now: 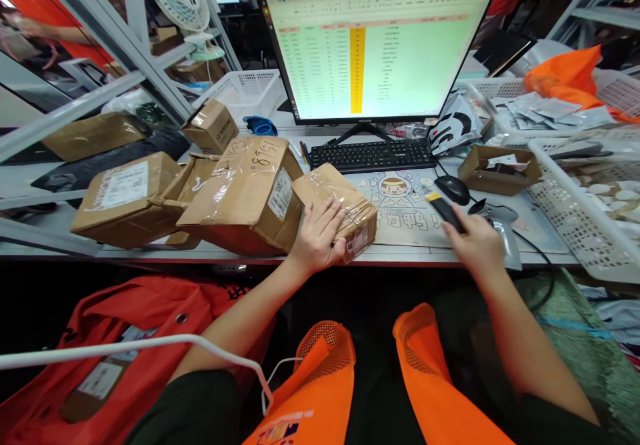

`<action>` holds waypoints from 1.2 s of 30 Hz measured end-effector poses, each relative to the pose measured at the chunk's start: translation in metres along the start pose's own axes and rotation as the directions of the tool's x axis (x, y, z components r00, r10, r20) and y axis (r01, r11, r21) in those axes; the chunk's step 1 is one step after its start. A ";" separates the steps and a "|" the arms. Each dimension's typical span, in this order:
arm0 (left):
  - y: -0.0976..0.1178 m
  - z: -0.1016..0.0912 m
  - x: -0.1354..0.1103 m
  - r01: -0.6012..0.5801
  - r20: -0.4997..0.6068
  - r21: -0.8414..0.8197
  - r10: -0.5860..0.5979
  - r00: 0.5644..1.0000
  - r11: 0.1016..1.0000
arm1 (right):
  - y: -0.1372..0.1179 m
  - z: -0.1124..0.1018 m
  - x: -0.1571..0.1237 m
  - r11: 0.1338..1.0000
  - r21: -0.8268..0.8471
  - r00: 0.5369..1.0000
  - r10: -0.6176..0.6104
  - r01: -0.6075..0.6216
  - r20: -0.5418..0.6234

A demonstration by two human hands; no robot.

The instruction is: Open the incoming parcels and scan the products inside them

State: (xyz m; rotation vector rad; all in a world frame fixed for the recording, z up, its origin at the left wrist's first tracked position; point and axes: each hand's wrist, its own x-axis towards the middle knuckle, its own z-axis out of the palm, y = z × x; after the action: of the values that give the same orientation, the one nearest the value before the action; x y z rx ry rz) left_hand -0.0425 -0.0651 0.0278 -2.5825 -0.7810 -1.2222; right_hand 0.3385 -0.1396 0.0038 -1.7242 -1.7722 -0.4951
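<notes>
A small taped cardboard box (327, 181) sits tilted at the desk's front edge. My left hand (320, 235) grips its near left part, fingers stretched over the top and thumb at the front side. To the right, above the desk mat, my right hand (477, 241) is closed around a black tool with a yellow tip, which looks like a box cutter (447, 211); no blade can be made out. Against the small box's left side stands a larger cardboard box (237, 195) with handwriting on top and a white label.
Further left are another labelled box (130, 198) and a smaller carton (213, 128). Behind my hands stand a monitor (385, 51) and keyboard (373, 156). A mouse (453, 189), an open small carton (500, 168) and a white basket (570, 211) lie to the right.
</notes>
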 end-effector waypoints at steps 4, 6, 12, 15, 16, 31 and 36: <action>-0.021 -0.009 0.000 -0.107 -0.041 -0.356 0.099 0.994 0.928 | 0.043 0.001 -0.020 0.970 0.127 0.976 0.215 -0.207 -0.046; -0.023 -0.011 0.000 0.006 -0.104 -0.420 -0.054 0.993 0.907 | 0.040 0.000 -0.033 0.946 0.236 0.971 0.236 -0.222 -0.036; 0.030 0.015 -0.003 0.518 -0.284 -0.112 -0.527 0.801 0.848 | 0.017 0.008 -0.051 0.880 0.376 0.947 0.320 -0.290 -0.018; 0.031 0.032 0.003 0.494 -0.293 -0.106 -0.502 0.814 0.863 | 0.016 0.010 -0.049 0.872 0.385 0.945 0.326 -0.301 0.001; 0.021 0.035 0.007 0.459 -0.307 -0.155 -0.484 0.820 0.875 | 0.015 0.008 -0.048 0.873 0.389 0.947 0.321 -0.294 -0.005; 0.044 0.036 0.014 0.165 -0.154 -0.087 -0.177 0.972 0.982 | -0.047 -0.040 -0.033 0.834 0.483 0.940 -0.336 0.268 0.058; 0.045 0.039 0.021 0.125 -0.228 -0.045 -0.132 0.965 0.991 | -0.038 -0.035 -0.013 0.840 0.440 0.918 -0.389 0.319 0.077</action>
State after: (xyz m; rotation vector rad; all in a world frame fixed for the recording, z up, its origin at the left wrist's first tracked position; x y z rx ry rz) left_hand 0.0185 -0.0810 0.0208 -2.3845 -0.8968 -1.5492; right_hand 0.3065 -0.1753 0.0267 -1.1660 -2.1457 -0.1005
